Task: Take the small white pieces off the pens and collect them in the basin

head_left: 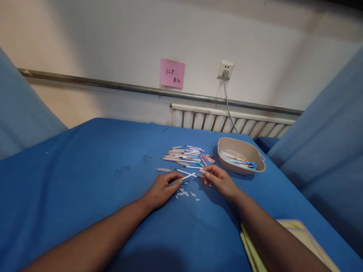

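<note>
My left hand (163,189) is closed in a pinch on a white pen refill (189,176), its free end pointing right toward my other hand. My right hand (219,180) pinches a small pale piece at the fingertips, too small to name. Beyond both hands lies a loose pile of pen parts (172,159), with pale barrels and white refills among them. Another refill (184,172) lies just past my left fingers. Several small white plastic pieces (181,193) are scattered on the cloth below my hands.
A beige plastic basket (259,151) at the right holds several blue and orange pens (238,160). Blue cloth (85,181) covers the table. A folded yellow towel (300,230) lies under my right forearm. Behind stand a radiator (210,120) and a plugged socket (226,70) with its cord.
</note>
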Available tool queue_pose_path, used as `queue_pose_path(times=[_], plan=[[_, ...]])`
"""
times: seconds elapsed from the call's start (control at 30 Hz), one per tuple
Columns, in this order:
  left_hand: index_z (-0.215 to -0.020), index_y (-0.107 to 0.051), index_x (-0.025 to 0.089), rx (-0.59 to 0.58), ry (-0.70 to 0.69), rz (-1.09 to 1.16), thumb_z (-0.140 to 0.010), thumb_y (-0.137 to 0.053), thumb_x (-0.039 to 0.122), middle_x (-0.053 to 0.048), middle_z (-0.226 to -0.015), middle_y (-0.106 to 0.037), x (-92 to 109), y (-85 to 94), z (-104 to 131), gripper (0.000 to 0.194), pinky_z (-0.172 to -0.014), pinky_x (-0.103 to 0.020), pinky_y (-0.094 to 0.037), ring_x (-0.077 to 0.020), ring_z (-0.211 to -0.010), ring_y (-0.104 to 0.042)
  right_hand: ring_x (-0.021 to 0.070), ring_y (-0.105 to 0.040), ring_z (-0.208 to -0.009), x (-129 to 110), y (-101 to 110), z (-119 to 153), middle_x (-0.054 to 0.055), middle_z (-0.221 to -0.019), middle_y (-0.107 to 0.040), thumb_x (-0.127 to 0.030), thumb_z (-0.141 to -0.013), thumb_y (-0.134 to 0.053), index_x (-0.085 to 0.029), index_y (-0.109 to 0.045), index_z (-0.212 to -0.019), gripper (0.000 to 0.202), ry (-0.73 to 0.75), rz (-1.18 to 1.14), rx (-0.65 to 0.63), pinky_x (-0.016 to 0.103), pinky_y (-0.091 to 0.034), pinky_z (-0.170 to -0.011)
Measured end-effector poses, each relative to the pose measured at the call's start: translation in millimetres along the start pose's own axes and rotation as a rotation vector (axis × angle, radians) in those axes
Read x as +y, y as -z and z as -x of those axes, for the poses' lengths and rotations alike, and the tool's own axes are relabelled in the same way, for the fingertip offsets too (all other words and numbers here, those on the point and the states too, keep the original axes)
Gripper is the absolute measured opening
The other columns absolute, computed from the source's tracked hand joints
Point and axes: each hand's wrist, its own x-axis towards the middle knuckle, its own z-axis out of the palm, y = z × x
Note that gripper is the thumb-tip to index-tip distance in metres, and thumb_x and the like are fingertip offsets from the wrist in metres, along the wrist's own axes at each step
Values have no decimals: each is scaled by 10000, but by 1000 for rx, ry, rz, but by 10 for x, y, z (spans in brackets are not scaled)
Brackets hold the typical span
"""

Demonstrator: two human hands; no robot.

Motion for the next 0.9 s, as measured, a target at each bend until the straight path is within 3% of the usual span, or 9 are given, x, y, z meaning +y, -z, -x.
queue_pose_path(times=[0.47, 0.77, 0.9], plan=[[-900, -674, 173, -37, -5, -38, -818, -473, 346, -19, -824, -664, 64, -2, 27, 277, -703, -238, -432, -170, -762, -576, 98, -471, -561, 58, -39, -15, -20, -616, -517, -393, -808, -536, -175, -626, -886, 248, 37, 198, 8, 212, -376, -528], [-911, -676, 185, -28, -31, -68, -820, -470, 342, -19, -823, -662, 46, -8, 41, 275, -709, -239, -424, -173, -778, -574, 146, -571, -733, 20, -26, 17, 41, -849, -639, -303, -837, -509, -211, -656, -923, 193, 183, 419, 75, 252, -448, -649], [-924, -676, 193, -38, -50, -94, -827, -471, 322, -20, -838, -668, 52, -14, 46, 261, -712, -238, -422, -170, -778, -580, 151, -582, -760, -4, -44, 23, 36, -840, -645, -279, -841, -506, -212, -655, -923, 183, 217, 461, 63, 268, -450, -697]])
